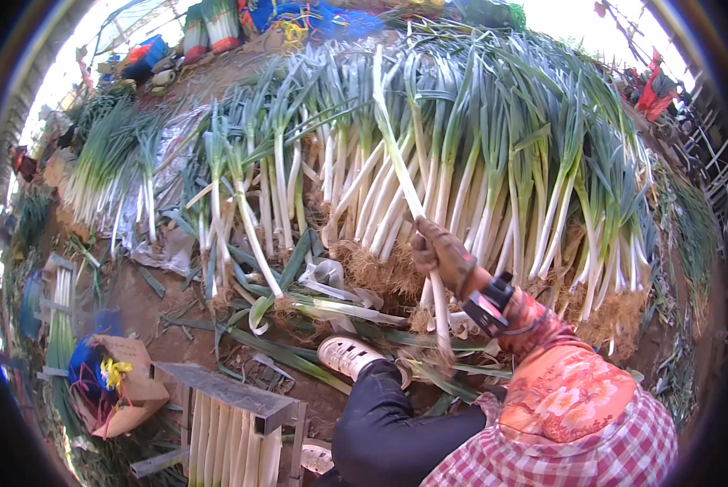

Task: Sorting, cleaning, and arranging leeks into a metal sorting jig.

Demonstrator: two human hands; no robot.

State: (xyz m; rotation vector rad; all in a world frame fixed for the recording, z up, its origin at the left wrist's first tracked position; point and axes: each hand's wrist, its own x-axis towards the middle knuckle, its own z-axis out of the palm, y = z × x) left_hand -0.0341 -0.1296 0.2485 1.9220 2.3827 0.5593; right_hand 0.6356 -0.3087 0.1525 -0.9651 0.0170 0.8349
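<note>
My right hand (445, 256), in a soiled brown glove, is closed around the lower white shank of a long green onion (400, 166). The stalk slants up and away over the pile, and its root end hangs below my fist. A black device (490, 307) is strapped to my right wrist, over an orange floral sleeve. Just behind the hand lies a broad heap of green onions (482, 191), with white shanks and brown roots toward me and green leaves pointing away. My left hand is not visible; a bit of checked cloth shows near my knee.
A metal frame (242, 394) holding trimmed white stalks stands at lower left, beside an opened cardboard box (133, 369) with yellow and blue material. My shoe (349, 357) rests among loose leaves (291, 357). Another onion bunch (108, 162) lies far left.
</note>
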